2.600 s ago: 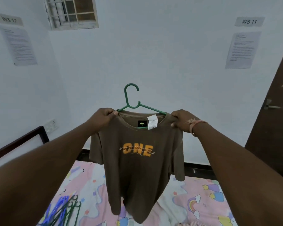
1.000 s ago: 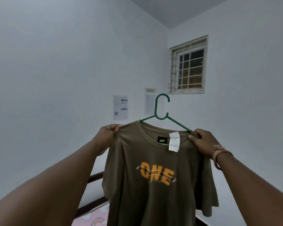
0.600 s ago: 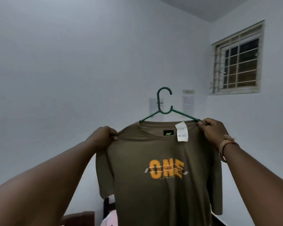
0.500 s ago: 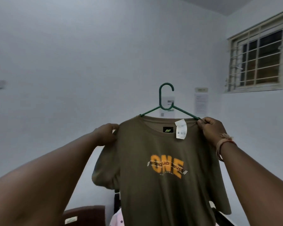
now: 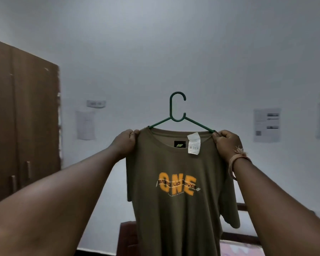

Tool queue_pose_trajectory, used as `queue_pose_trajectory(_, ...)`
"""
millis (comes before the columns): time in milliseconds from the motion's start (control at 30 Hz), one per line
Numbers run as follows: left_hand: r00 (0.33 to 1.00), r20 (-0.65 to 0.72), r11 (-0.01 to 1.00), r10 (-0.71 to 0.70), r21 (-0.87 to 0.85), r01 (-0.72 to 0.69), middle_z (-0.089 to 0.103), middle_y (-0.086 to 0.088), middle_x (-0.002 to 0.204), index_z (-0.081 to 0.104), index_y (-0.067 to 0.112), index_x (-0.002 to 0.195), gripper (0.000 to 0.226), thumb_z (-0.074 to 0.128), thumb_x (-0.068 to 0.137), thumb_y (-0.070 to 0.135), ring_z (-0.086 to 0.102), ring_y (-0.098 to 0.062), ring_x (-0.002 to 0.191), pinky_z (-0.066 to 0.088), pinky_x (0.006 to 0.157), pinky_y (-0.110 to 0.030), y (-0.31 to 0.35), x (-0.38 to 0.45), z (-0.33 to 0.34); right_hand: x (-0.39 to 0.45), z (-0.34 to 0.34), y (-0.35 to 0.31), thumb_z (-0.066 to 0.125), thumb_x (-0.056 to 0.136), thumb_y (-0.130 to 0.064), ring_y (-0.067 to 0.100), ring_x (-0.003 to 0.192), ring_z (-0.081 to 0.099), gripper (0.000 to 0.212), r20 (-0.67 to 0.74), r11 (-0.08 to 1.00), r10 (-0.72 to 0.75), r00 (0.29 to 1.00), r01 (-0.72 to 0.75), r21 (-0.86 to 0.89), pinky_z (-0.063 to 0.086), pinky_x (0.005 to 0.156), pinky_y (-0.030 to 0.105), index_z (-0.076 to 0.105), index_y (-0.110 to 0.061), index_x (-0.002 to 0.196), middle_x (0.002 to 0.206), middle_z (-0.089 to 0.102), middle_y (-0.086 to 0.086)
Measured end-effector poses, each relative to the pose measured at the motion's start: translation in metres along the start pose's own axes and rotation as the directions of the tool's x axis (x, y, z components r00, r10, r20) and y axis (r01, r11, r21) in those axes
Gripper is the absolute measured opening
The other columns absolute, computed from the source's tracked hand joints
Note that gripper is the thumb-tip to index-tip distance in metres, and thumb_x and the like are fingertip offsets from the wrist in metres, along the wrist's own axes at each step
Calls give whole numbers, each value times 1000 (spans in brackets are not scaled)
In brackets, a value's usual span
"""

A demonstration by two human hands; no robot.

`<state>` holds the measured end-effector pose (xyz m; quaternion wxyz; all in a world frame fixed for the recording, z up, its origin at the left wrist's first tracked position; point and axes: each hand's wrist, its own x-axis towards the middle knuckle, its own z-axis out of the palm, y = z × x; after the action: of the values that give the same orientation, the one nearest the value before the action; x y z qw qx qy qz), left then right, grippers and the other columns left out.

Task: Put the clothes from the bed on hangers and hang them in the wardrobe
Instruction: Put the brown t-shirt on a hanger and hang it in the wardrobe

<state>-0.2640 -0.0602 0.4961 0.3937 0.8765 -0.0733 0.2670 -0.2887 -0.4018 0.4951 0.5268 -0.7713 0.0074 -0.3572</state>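
An olive-brown T-shirt (image 5: 177, 209) with orange "ONE" lettering hangs on a green plastic hanger (image 5: 177, 111), held up at chest height in front of me. My left hand (image 5: 125, 143) grips the shirt's left shoulder over the hanger arm. My right hand (image 5: 226, 143), with a thread band on the wrist, grips the right shoulder at the hanger's end. The hook points up, free of any rail. A brown wooden wardrobe (image 5: 22, 122) stands at the left with its doors closed.
White walls carry paper notices (image 5: 266, 124) on the right and another sheet (image 5: 85, 124) near the wardrobe. A dark wooden bed frame (image 5: 127, 237) and a strip of pink bedding (image 5: 238, 249) show low behind the shirt.
The view has swung left: the window has left the frame and the wardrobe has come in at the left. Both hands keep the same grip on the shirt's shoulders.
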Motion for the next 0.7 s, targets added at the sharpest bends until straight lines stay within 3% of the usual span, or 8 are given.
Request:
queue_pose_trajectory(100, 991, -127, 998, -41, 35, 46, 60, -7, 88, 57, 10, 91, 46, 36, 108, 49, 56, -28, 86, 43, 72, -40, -23, -6, -48, -13, 49, -23, 59, 93, -36, 26, 87, 60, 24, 40, 1000, 24, 999, -23, -11, 48, 81, 31, 66, -17, 81, 99, 62, 8)
queue_pose_trajectory(200, 979, -192, 996, -63, 50, 74, 63, -11, 92, 59, 12, 89, 40, 42, 107, 43, 57, -33, 94, 43, 74, -40, -45, -7, -101, -39, 96, -53, 51, 97, -40, 35, 105, 55, 21, 47, 996, 49, 998, -45, -79, 43, 95, 35, 62, -22, 95, 112, 44, 8)
queue_pose_trajectory(333, 960, -279, 993, -24, 108, 56, 58, -8, 81, 52, 16, 76, 34, 48, 107, 29, 51, -28, 83, 33, 62, -35, -65, -18, -170, -71, 151, -94, 48, 98, -44, 42, 117, 51, 27, 44, 993, 103, 994, -100, -64, 41, 96, 42, 54, -22, 112, 125, 44, 15)
queue_pose_trajectory(500, 943, -333, 986, -14, 155, 69, 64, -11, 85, 62, 5, 90, 22, 49, 105, 16, 54, -24, 80, 37, 64, -29, -110, -48, -261, -109, 225, -146, 53, 95, -51, 43, 114, 55, 38, 126, 991, 131, 983, -127, -45, 44, 97, 45, 51, -19, 115, 126, 46, 16)
queue_pose_trajectory(600, 908, -414, 968, -57, 198, 151, 63, -7, 88, 60, 8, 91, 23, 44, 106, 17, 54, -20, 80, 38, 66, -31, -147, -69, -315, -137, 281, -182, 54, 96, -49, 43, 116, 55, 41, 214, 994, 110, 971, -113, 0, 44, 97, 44, 50, -16, 120, 128, 47, 17)
queue_pose_trajectory(700, 853, -508, 925, -118, 256, 281, 63, -8, 96, 54, 17, 87, 22, 42, 104, 19, 58, -28, 89, 41, 70, -36, -190, -93, -369, -178, 345, -223, 55, 96, -45, 44, 122, 51, 45, 293, 991, 109, 950, -126, 38, 42, 99, 46, 48, -13, 126, 132, 45, 19)
